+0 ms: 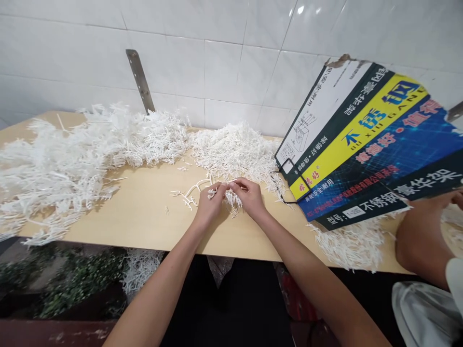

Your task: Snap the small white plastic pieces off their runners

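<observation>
My left hand [211, 202] is closed in a pinch on a white branched plastic stem, with small white pieces showing between its fingers. My right hand [249, 196] meets it fingertip to fingertip. Its thumb and forefinger are pinched together on thin white plastic sticks [233, 198] that hang below them. A bare, branched white stem [188, 196] lies on the board just left of my left hand. Right behind both hands rises a heap of short white plastic sticks [237, 147]. What exactly sits between the touching fingertips is hidden.
A larger pile of white branched sprigs [90, 142] covers the left of the wooden board [144, 221]. A printed cardboard panel [361, 144] leans at right. Beyond it another person's arm [419, 238] is near more white sticks [352, 246]. A metal bracket [140, 81] is on the tiled wall.
</observation>
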A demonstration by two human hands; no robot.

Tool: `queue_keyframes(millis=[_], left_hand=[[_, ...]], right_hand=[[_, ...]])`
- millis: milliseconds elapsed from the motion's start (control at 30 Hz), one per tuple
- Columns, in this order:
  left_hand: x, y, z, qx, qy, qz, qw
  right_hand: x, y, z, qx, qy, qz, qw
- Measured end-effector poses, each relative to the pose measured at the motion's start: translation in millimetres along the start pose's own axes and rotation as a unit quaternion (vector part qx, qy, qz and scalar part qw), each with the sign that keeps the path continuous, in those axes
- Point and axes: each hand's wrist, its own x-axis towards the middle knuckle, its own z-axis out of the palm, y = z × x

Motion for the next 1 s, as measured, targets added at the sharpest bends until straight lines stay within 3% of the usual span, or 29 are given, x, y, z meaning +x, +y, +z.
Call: queue_keyframes(millis=[100,200,267,367,400,467,533,733,833,1000], left_hand=[[-0.6,3.4,-1.3,0.031,-0.069,0.048,0.996],[-0.4,1.7,-1.8,0.047,-0.09,0.072,0.992],[-0.9,-0.9,-2.7,0.055,-0.079,0.068,0.993],[-3.6,-2.1,-4.9,0.058,-0.057,0.046,0.996],[-4.5,-1.4,-5.3,0.054,-0.052,0.041,0.996],[-5.5,1.4,-5.1,0.049,-0.045,0.036,0.997],[-5.3,4.6,-3.5,0.051,-0.046,0.033,0.997],[-6.7,10.4,1.2,0.028,0.008,0.007,1.0],[-9.0,12.7,1.2,0.022,0.009,0.009,1.0],[-9.0,13.8,1.2,0.024,-0.014,0.02,0.999]], right_hand=[[1.1,3.1,-3.3,0.023,-0.016,0.021,0.999],[1.9,9.4,-4.6,0.037,-0.009,0.052,0.998],[5.3,15.9,-7.7,0.07,0.067,0.071,0.993],[14.0,26.2,-16.4,0.144,0.237,0.081,0.957],[16.5,28.3,-18.8,0.153,0.256,0.079,0.951],[18.3,28.5,-19.8,0.139,0.211,0.072,0.965],[16.1,23.3,-15.6,0.133,0.125,0.07,0.981],[4.1,0.2,-4.4,0.147,-0.057,0.094,0.983],[2.5,-3.1,-6.7,0.144,-0.079,0.111,0.98],[4.6,-5.6,-10.5,0.165,-0.057,0.13,0.976]])
